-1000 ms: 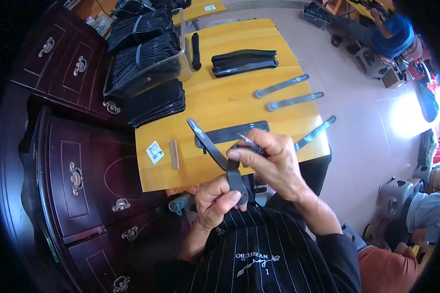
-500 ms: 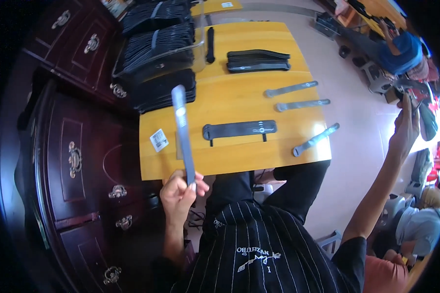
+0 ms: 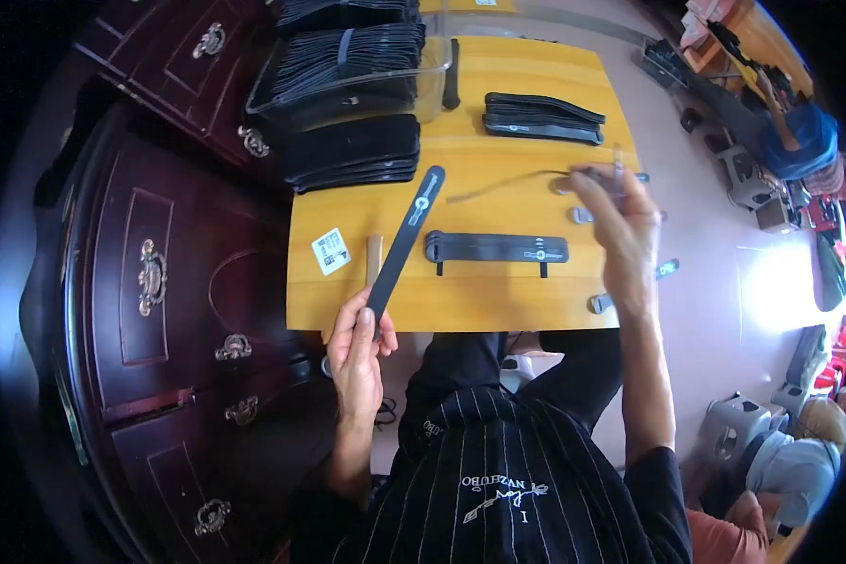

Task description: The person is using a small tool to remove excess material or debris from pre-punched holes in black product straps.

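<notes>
My left hand (image 3: 357, 340) grips the lower end of a long black flat strip (image 3: 406, 237), which slants up and to the right over the front of the yellow wooden table (image 3: 498, 296). My right hand (image 3: 618, 221) is raised over the table's right side and pinches a thin, blurred metal strip (image 3: 508, 180) that reaches out to the left. Between the hands a black holder bar (image 3: 496, 249) lies flat on the table. Several grey metal strips (image 3: 663, 270) lie on the table's right part, partly hidden by my right hand.
A stack of black strips (image 3: 540, 117) lies at the table's back right. Piles of black sleeves (image 3: 352, 150) and a clear tray (image 3: 348, 66) of them stand at the back left. A white label (image 3: 331, 251) lies front left. Dark wooden drawers (image 3: 169, 273) stand on the left.
My right hand came back from far out on the right to above the table, now pinching a thin metal strip. My left hand kept the black strip and tilted it to the right.
</notes>
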A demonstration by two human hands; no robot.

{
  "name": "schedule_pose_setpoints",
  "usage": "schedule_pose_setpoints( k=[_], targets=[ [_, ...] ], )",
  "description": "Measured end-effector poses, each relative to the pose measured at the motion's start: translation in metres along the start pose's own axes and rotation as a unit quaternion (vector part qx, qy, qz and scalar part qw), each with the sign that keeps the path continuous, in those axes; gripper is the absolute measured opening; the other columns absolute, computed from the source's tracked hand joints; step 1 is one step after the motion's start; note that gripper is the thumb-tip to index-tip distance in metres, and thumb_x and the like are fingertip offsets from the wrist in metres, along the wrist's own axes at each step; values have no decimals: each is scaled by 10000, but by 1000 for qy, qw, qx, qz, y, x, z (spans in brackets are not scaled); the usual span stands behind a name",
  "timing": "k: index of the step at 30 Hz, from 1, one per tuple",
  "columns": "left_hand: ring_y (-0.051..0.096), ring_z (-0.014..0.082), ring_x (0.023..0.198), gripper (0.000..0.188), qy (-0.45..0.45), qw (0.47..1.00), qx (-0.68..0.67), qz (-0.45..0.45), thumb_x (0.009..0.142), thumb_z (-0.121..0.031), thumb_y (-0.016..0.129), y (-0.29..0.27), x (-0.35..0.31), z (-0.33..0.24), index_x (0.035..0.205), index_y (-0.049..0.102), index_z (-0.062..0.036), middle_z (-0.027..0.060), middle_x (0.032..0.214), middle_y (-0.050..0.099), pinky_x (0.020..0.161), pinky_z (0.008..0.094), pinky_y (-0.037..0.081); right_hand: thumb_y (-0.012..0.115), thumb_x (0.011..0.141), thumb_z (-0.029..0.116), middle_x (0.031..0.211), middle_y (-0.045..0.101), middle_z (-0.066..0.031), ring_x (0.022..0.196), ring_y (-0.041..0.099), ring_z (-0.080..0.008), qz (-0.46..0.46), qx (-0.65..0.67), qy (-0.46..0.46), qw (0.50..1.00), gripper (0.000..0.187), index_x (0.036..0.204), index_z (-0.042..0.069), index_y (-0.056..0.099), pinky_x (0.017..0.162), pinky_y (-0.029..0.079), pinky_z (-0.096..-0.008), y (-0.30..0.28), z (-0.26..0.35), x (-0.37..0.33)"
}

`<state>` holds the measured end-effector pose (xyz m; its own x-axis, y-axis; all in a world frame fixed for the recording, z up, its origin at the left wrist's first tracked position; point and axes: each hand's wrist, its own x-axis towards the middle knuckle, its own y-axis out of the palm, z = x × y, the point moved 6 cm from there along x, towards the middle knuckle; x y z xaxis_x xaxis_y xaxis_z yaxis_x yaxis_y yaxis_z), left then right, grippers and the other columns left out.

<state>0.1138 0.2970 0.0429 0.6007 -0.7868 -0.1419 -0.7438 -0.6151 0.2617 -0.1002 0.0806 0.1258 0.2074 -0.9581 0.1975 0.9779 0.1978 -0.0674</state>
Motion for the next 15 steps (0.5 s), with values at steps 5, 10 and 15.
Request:
schedule_pose_setpoints(
  k=[5,10,15],
  targets=[
    [452,65,604,231,-29,998,-40,-34,978,-172,512,-2,-4,21,1140,547,-10,18,768,530,516,186,337,725,837,149,654,515,76,597,377,-8,-12,-35,-27,999,135,914,45,690,511,316,-177,35,-26,14],
    [497,86,605,144,-56,997,-62,4,966,-130,519,1,-6,32,1056,524,-18,90,823,609,538,198,391,708,832,237,713,653,-79,612,604,-159,96,-192,-55,975,232,999,81,668,571,472,-298,49,-83,23],
    [572,155,649,121,-76,992,-100,18,946,-89,522,0,-7,35,1042,499,-20,164,881,643,626,286,483,656,846,292,789,680,-137,742,661,-307,159,-304,-55,938,261,1030,106,645,676,505,-396,44,-110,35]
  ],
)
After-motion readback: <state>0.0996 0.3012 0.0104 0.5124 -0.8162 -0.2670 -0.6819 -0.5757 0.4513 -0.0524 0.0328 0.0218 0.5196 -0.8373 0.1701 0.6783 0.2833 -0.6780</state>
